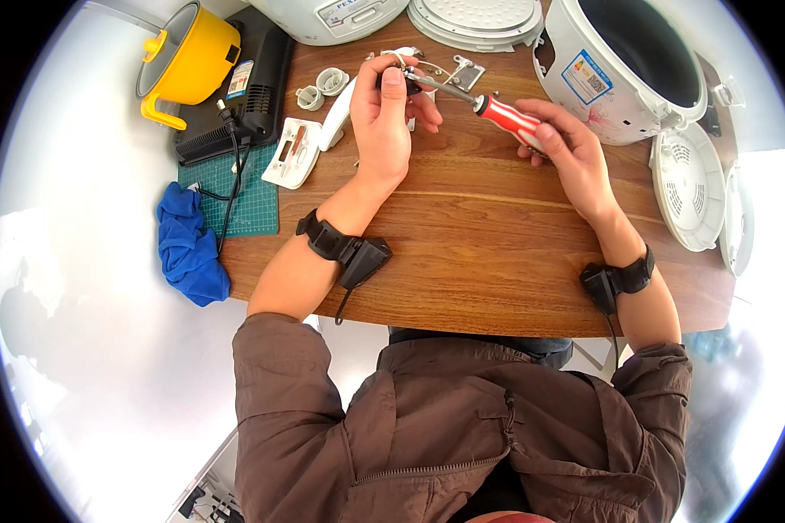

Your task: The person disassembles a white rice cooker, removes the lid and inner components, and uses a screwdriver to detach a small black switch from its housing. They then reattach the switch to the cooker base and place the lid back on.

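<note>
My right hand (571, 152) is closed round the red and white handle of a screwdriver (516, 124). Its metal shaft points up and left, toward my left hand. Raised over the far part of the table, my left hand (389, 118) pinches a small dark part (412, 85) with thin pale wires on it. The screwdriver's tip meets this part close to my left fingertips; my fingers partly hide the contact. A metal bracket (467, 73) lies on the table just beyond the screwdriver shaft. White plastic panel pieces (293, 155) rest left of my left hand.
A white cooker body (576, 91) stands at the far right, with round white covers (691, 187) beside it. At the far left, a yellow pot (202, 65) sits on a black appliance (266, 65). A green cutting mat (257, 205) and blue cloth (187, 244) lie nearer.
</note>
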The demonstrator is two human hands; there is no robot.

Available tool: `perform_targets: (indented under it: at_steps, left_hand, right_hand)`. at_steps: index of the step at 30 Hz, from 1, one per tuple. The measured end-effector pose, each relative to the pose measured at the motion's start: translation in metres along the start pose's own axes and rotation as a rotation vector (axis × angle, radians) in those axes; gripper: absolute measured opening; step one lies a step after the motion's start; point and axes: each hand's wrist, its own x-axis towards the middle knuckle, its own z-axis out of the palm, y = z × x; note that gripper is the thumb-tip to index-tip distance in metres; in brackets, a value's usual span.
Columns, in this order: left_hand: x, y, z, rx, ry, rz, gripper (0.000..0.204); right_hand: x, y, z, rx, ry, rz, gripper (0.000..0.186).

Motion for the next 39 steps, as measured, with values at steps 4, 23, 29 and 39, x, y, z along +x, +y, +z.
perform_targets:
  at_steps: [4,23,29,39]
  left_hand:
    - [-0.001,0.001,0.001,0.002,-0.005,-0.009,0.03]
    - [-0.003,0.005,0.008,-0.095,0.021,-0.085,0.033]
    - [-0.002,0.004,0.006,-0.026,0.124,-0.038,0.035]
    - [-0.002,0.005,0.006,-0.017,0.079,-0.047,0.034]
  right_hand:
    - [-0.001,0.001,0.008,-0.192,0.057,-0.223,0.042]
    - [-0.001,0.004,0.004,-0.115,0.11,-0.16,0.034]
    - [-0.011,-0.011,0.01,-0.629,0.256,-0.168,0.029]
    - [-0.016,-0.027,0.011,-1.052,0.374,-0.245,0.025]
